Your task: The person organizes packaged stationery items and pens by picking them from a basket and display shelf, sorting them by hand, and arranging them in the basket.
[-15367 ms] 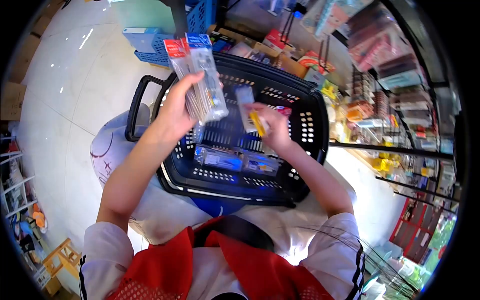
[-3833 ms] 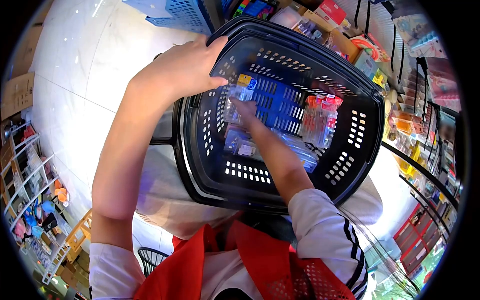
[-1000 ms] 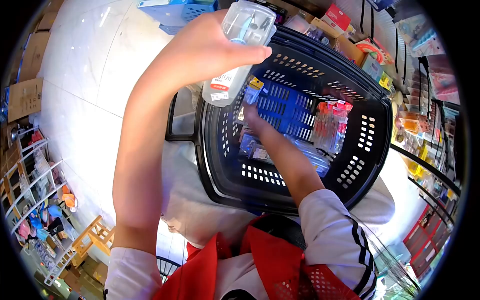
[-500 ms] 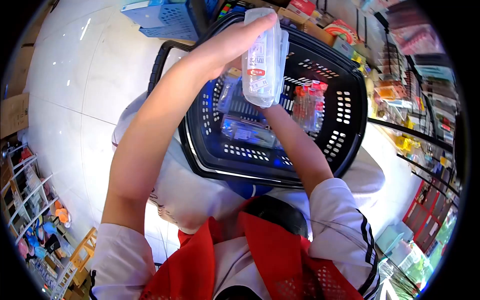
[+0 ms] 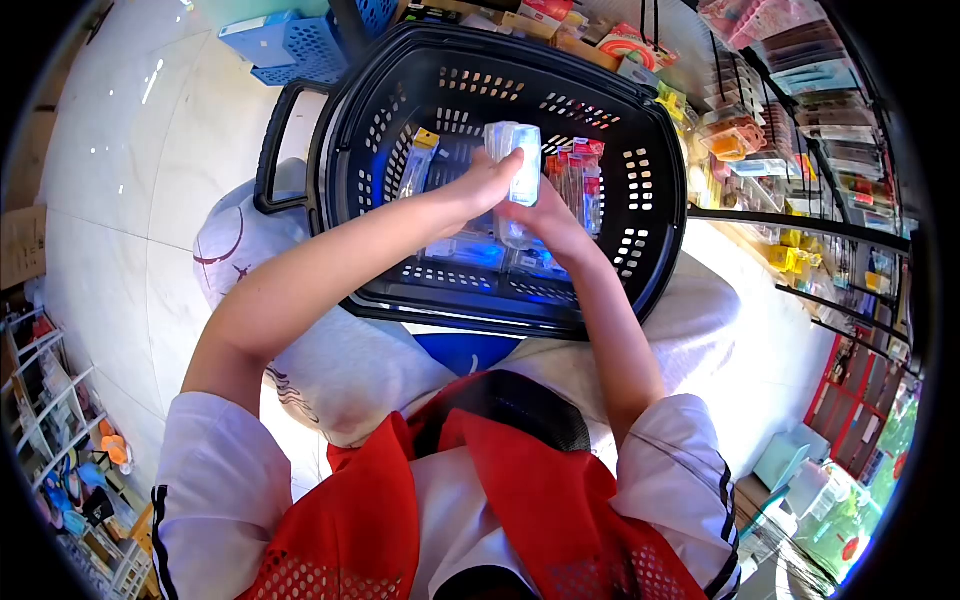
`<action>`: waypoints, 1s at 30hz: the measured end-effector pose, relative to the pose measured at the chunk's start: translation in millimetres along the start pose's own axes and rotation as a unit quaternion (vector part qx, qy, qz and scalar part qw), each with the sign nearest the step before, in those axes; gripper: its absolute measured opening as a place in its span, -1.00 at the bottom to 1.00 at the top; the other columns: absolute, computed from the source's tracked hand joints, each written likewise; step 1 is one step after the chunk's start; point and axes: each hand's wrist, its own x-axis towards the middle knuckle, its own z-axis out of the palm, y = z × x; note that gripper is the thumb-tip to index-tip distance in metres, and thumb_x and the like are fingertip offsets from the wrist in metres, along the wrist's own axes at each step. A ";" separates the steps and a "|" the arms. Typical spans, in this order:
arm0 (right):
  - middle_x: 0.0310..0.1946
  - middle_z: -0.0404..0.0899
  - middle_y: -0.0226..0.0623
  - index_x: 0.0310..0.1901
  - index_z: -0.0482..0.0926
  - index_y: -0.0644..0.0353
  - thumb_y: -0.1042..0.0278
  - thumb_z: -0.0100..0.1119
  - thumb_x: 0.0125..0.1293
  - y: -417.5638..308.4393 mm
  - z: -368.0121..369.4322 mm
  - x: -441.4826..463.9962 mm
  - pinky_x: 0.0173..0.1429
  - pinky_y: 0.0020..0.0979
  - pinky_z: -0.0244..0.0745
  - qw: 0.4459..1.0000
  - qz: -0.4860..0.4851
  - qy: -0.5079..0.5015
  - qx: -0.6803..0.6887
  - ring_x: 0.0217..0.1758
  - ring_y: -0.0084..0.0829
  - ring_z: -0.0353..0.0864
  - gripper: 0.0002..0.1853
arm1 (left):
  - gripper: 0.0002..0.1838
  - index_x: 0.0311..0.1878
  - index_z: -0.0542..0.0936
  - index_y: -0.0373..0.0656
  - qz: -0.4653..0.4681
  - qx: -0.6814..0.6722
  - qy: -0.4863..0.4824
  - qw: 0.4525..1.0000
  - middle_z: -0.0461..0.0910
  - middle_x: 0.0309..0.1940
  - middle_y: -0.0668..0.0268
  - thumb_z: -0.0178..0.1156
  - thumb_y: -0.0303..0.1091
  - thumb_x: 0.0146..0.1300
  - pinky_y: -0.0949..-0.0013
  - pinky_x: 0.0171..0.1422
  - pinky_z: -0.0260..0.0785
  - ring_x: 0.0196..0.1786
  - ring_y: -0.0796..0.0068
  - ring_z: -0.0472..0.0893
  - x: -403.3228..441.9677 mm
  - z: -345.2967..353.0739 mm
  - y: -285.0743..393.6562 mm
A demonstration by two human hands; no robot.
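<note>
Both hands are over the black basket (image 5: 440, 310), which rests at my lap. My left hand (image 5: 487, 183) grips the clear plastic cases (image 5: 524, 168) from the left, thumb on the front one. From the lower right, my right hand (image 5: 548, 216) is closed round the same cases. Beneath them in the basket, a yellow-topped packet (image 5: 418, 160) leans at the left. Several red-topped packets (image 5: 583, 180) stand at the right, and clear packets (image 5: 465, 250) lie along the near side.
Blue plastic baskets (image 5: 300, 48) stand beyond the basket at upper left. Shelves with hanging packaged goods (image 5: 735, 135) run along the right. A white rack (image 5: 45, 400) is at the far left, and a red-framed shelf (image 5: 850, 400) at lower right.
The cases have come down from above the basket's far rim to its middle. My right hand has risen from inside the basket and now holds them too. The yellow-topped packet is uncovered.
</note>
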 end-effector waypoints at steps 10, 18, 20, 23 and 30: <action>-0.14 0.44 -0.11 0.03 0.25 0.40 0.37 0.35 -0.24 100.1 -42.2 117.5 -0.12 -0.32 0.39 0.959 0.237 0.093 -0.122 -0.14 -0.28 0.48 -0.27 | -0.44 0.14 0.22 -0.28 0.405 0.585 0.307 0.632 0.31 0.06 0.05 0.08 -0.19 0.14 0.18 0.17 0.17 0.12 0.06 0.30 -12.1 -105.3 79.7; -0.15 0.48 -0.22 0.01 0.40 0.20 0.25 0.40 -0.29 157.1 -46.4 207.5 -0.15 -0.35 0.39 0.962 0.243 -0.004 -0.126 -0.13 -0.32 0.47 -0.30 | -0.32 0.21 0.11 -0.26 0.194 0.676 0.249 0.666 0.23 0.13 0.00 0.09 -0.11 0.12 0.00 0.19 0.15 0.17 0.07 0.27 -7.4 -155.8 61.0; -0.14 0.47 -0.25 0.01 0.41 0.14 0.23 0.42 -0.29 149.8 -46.9 214.7 -0.15 -0.37 0.38 0.955 0.277 -0.060 -0.083 -0.14 -0.36 0.47 -0.30 | -0.32 0.21 0.11 -0.26 0.181 0.660 0.218 0.696 0.25 0.10 -0.01 0.09 -0.08 0.12 -0.08 0.14 0.20 0.09 0.06 0.37 -5.0 -160.7 63.3; -0.14 0.46 -0.28 0.03 0.40 0.12 0.24 0.41 -0.26 180.3 -65.4 244.1 -0.14 -0.39 0.37 0.943 0.302 -0.107 -0.093 -0.16 -0.39 0.46 -0.31 | -0.32 0.20 0.11 -0.26 0.136 0.667 0.174 0.712 0.30 0.05 0.00 0.09 -0.09 0.12 -0.04 0.12 0.24 0.04 0.08 0.42 -4.6 -158.7 67.0; -0.14 0.47 -0.23 -0.01 0.39 0.28 0.19 0.37 -0.14 237.3 -78.8 255.8 -0.10 -0.40 0.39 0.954 0.271 0.116 -0.064 -0.13 -0.38 0.48 -0.38 | -0.34 0.20 0.11 -0.30 0.120 0.670 0.159 0.715 0.24 0.12 -0.05 0.09 -0.15 0.12 0.18 0.15 0.24 0.05 -0.02 0.39 0.5 -155.0 74.5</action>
